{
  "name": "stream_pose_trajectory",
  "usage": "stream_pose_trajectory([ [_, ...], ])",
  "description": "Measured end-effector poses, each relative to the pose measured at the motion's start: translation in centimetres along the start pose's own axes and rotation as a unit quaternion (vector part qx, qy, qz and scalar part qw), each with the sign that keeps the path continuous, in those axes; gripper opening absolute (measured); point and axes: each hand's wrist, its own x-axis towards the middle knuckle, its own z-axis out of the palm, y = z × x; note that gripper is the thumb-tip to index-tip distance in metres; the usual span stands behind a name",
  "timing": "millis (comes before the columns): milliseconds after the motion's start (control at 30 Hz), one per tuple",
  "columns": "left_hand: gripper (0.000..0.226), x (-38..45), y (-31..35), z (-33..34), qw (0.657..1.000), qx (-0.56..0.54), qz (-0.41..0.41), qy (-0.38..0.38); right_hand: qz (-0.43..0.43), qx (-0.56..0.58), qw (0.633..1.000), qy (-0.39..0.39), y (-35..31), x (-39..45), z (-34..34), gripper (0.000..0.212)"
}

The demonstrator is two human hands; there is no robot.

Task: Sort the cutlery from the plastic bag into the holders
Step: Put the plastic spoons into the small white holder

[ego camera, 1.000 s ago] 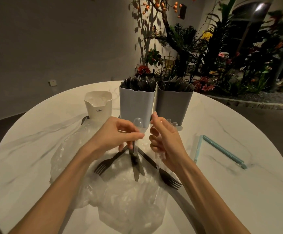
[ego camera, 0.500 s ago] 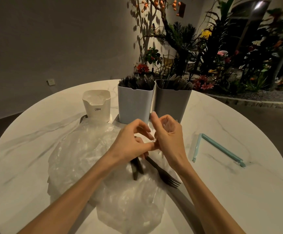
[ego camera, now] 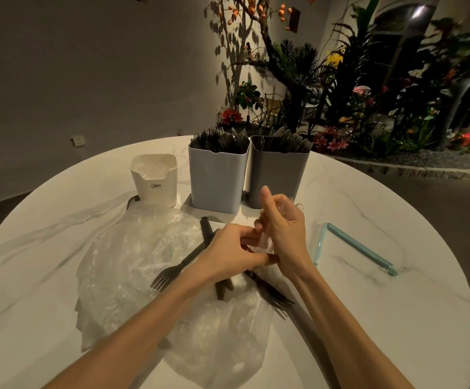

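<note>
My right hand grips a small bundle of clear plastic spoons, their bowls poking out near the dark grey holder. My left hand pinches the lower ends of the same spoons. Under my hands a crumpled clear plastic bag lies on the table with black forks and black knives on it. The light grey holder and the dark grey one are packed with dark cutlery. A small white holder holds clear pieces.
A light blue bag clip lies open on the round white marble table, to the right of my hands. Plants and flowers stand beyond the table's far edge. A yellow object sits at the far right edge.
My hands have come together. The clear spoon that my left hand held upright has joined the bundle in my right hand, and both hands now grip it lower over the bag.
</note>
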Motion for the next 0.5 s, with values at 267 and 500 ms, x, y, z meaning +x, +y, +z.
stream_pose_trajectory([
  [267, 0.029, 0.2, -1.1, 0.2, 0.999, -0.036, -0.011, -0.031, 0.11, 0.099, 0.983, -0.107, -0.5, 0.2, -0.5, 0.077],
  [500, 0.031, 0.4, -1.3, 0.5, 0.999, -0.029, -0.015, -0.022, 0.138, 0.085, 0.982, -0.101, -1.0, 0.3, -0.7, 0.053],
])
